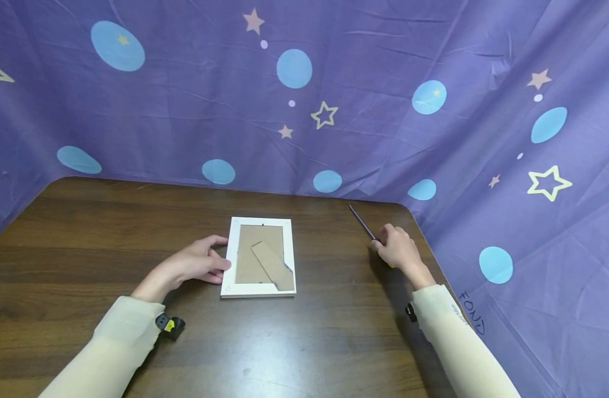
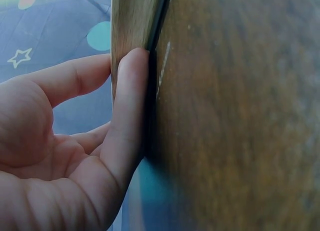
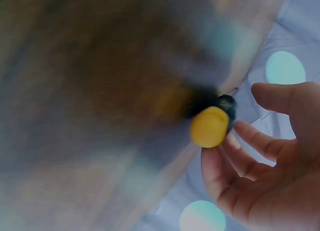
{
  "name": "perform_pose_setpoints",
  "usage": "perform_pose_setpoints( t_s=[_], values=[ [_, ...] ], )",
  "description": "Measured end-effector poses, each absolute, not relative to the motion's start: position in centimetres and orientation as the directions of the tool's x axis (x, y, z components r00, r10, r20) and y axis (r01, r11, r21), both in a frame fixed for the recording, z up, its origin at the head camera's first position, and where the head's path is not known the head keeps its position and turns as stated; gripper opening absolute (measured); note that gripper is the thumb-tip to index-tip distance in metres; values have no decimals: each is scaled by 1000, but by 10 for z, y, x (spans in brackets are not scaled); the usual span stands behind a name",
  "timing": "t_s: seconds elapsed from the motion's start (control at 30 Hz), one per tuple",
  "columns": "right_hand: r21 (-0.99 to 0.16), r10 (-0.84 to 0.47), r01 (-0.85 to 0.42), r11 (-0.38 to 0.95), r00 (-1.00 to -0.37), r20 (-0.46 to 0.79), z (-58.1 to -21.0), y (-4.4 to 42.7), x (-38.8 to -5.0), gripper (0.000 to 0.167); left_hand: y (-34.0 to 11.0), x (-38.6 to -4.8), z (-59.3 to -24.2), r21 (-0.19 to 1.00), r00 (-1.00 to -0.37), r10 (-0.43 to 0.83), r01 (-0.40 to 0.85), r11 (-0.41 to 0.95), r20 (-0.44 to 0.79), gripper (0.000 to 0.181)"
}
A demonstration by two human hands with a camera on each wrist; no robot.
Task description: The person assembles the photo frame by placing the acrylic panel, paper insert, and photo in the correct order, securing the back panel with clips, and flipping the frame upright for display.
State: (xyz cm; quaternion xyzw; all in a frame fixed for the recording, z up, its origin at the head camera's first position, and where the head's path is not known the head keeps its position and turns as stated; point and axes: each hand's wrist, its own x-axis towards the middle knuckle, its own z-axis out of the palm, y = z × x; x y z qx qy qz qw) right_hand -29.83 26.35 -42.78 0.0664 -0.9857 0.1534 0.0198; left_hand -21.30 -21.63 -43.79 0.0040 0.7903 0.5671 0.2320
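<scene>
Left hand [image 1: 202, 262] rested unclenched, fingers against the left edge of the face-down picture frame [image 1: 261, 256] on the table [image 1: 324, 331]; right hand [image 1: 397, 247], arm outstretched, spread loosely at the screwdriver [image 1: 363, 223], fingers touching its yellow-black handle [image 3: 209, 127], thumb apart.

A brown desk [image 1: 110, 237] lies under the left fingers [image 1: 215, 240] and the right fingers [image 1: 388, 232]. Beyond both hangs a purple cloth [image 1: 185, 110] with blue dots [image 1: 294, 68] and stars [image 1: 254, 22]; right of the right fingers it bears dark letters [image 1: 472, 313], "FOND", nearer the person.
</scene>
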Motion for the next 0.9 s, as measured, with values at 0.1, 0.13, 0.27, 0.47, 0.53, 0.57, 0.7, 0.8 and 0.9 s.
perform_pose_setpoints(
  t_s=[0.1,0.13,0.27,0.47,0.53,0.57,0.7,0.8,0.9],
  values=[
    [-302,-131,-136,944,-991,35,-433,266,-299,41,-216,-213,-438,900,-893,272,-253,356,-359,80],
    [-303,-136,-140,943,-990,33,-435,266,-300,41,-217,-213,-439,900,-893,273,-252,355,-358,80],
    [-297,-154,-157,942,-987,35,-441,266,-303,43,-217,-214,-439,900,-892,273,-253,355,-359,81],
    [-290,-152,-163,943,-987,61,-449,269,-308,33,-217,-215,-442,902,-893,276,-250,353,-356,81],
    [-297,-158,-173,939,-985,74,-452,272,-310,28,-217,-215,-443,905,-894,279,-246,346,-350,81],
    [-304,-163,-179,936,-984,78,-452,272,-311,26,-217,-216,-444,907,-895,280,-244,344,-347,81],
    [-360,-182,-196,912,-981,73,-451,275,-312,22,-217,-216,-445,909,-894,285,-242,340,-345,81],
    [-408,-196,-211,888,-977,80,-445,272,-311,21,-217,-215,-445,907,-894,285,-240,346,-346,82],
    [-466,-227,-243,850,-970,91,-435,266,-311,19,-218,-215,-444,906,-895,282,-238,350,-344,82]
  ],
)
